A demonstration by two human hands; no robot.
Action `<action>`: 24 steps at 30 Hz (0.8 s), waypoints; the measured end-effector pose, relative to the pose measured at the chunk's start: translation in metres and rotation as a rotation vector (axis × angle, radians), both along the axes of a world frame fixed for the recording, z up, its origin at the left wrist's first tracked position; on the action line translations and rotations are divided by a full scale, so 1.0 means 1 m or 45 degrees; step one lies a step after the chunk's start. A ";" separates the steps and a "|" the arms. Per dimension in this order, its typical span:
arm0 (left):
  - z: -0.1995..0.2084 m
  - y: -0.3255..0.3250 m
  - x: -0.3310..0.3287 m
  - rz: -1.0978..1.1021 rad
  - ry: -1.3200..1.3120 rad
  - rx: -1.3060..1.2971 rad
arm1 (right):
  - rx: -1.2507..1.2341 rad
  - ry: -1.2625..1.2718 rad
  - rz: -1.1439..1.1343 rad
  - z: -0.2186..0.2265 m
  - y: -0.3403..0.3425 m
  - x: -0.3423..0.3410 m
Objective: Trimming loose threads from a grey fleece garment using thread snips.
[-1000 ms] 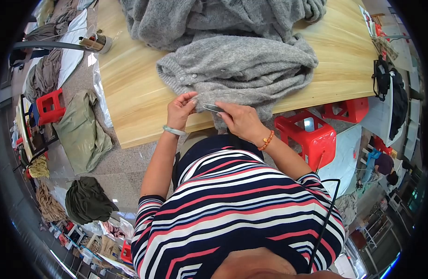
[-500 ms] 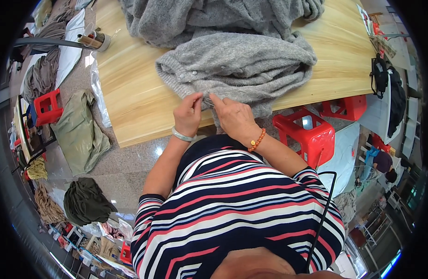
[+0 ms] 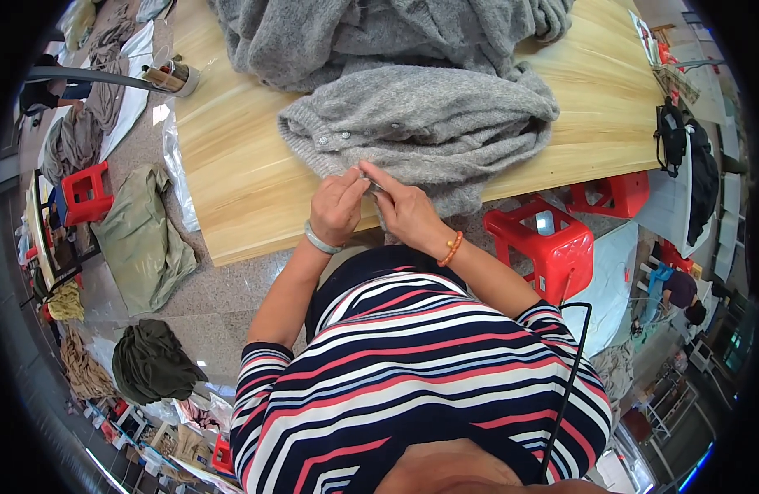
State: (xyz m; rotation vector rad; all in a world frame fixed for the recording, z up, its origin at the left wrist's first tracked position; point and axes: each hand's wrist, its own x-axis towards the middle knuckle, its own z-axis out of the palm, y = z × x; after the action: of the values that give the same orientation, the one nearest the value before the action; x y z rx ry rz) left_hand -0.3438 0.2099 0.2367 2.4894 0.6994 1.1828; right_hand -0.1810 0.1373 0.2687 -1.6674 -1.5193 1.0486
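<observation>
A grey knitted cardigan [image 3: 445,115] lies bunched at the front edge of the wooden table, with several shiny buttons along its band. My left hand [image 3: 336,206], with a pale bangle at the wrist, pinches the cardigan's near edge. Close against it, my right hand [image 3: 406,212], wearing an orange bead bracelet, has its fingers closed on the same edge, its index finger reaching to the left fingertips. Whatever small thing may sit between the fingertips is hidden.
A larger heap of grey knitwear [image 3: 379,37] covers the far part of the table [image 3: 239,165]. A cup of tools [image 3: 180,78] stands at the left corner. Red stools [image 3: 552,247] stand beneath the right edge. Olive cloth [image 3: 149,239] lies at left.
My hands have drawn together, and the right index finger now meets the left fingertips. The cardigan has barely shifted. A person's arm has come into view at the far left.
</observation>
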 end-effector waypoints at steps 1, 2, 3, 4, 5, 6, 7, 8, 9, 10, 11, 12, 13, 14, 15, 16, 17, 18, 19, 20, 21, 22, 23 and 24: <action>-0.001 -0.002 0.002 -0.001 0.001 -0.001 | -0.001 0.001 -0.001 0.000 0.000 0.001; -0.002 -0.005 0.005 0.109 -0.098 -0.215 | 0.070 -0.074 0.000 0.000 0.001 0.002; -0.002 -0.009 0.008 0.221 -0.198 -0.429 | 0.141 -0.149 0.002 0.000 0.001 0.003; 0.003 -0.012 0.015 0.216 -0.194 -0.428 | 0.143 -0.147 -0.004 -0.002 0.003 0.005; 0.013 -0.017 0.023 0.322 -0.403 -0.730 | 0.107 -0.048 -0.035 -0.003 0.004 0.008; 0.018 -0.019 0.027 0.426 -0.613 -1.033 | 0.073 0.051 -0.067 -0.003 0.006 0.010; 0.013 -0.019 0.025 0.427 -0.613 -1.032 | 0.074 0.051 -0.066 -0.002 0.006 0.011; 0.004 -0.019 0.020 0.385 -0.653 -1.131 | 0.022 0.127 -0.058 0.001 0.007 0.012; -0.003 -0.017 0.015 0.340 -0.692 -1.230 | -0.030 0.203 -0.051 0.003 0.008 0.012; -0.004 -0.016 0.011 0.343 -0.695 -1.230 | -0.031 0.201 -0.048 0.005 0.007 0.013; -0.006 -0.014 0.005 0.344 -0.606 -1.147 | -0.052 0.238 -0.050 0.006 0.006 0.013; -0.007 -0.014 0.003 0.344 -0.518 -1.063 | -0.072 0.274 -0.052 0.007 0.005 0.013; -0.001 -0.012 0.005 0.343 -0.523 -1.064 | -0.073 0.269 -0.051 0.006 0.005 0.011; 0.006 -0.009 0.006 0.344 -0.453 -0.887 | 0.129 0.147 -0.076 0.006 0.004 0.008; 0.014 -0.006 0.008 0.345 -0.383 -0.709 | 0.330 0.025 -0.100 0.006 0.003 0.006; 0.020 -0.004 0.009 0.348 -0.389 -0.709 | 0.331 0.021 -0.095 0.008 0.002 0.006; 0.025 -0.002 0.010 0.334 -0.309 -0.454 | 0.372 -0.084 -0.087 0.010 0.002 0.007; 0.030 -0.001 0.011 0.318 -0.228 -0.200 | 0.413 -0.190 -0.078 0.013 0.002 0.008; 0.035 -0.001 0.012 0.321 -0.233 -0.201 | 0.413 -0.194 -0.074 0.015 0.000 0.008; 0.041 -0.003 0.012 0.270 -0.190 -0.129 | 0.377 -0.192 -0.099 0.017 -0.001 0.009; 0.043 -0.003 0.013 0.218 -0.147 -0.058 | 0.341 -0.189 -0.125 0.019 -0.001 0.010; 0.044 -0.003 0.014 0.221 -0.149 -0.061 | 0.338 -0.191 -0.121 0.019 -0.001 0.010; 0.043 -0.002 0.016 0.228 -0.144 -0.080 | 0.404 -0.117 -0.143 0.019 0.000 0.011; 0.043 -0.002 0.017 0.233 -0.140 -0.099 | 0.468 -0.044 -0.165 0.018 0.001 0.012</action>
State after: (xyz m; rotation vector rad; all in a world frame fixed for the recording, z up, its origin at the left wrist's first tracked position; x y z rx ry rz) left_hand -0.3270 0.2078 0.2793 2.3172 0.9407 1.3174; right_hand -0.1687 0.1387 0.2872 -1.5054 -1.4975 0.6298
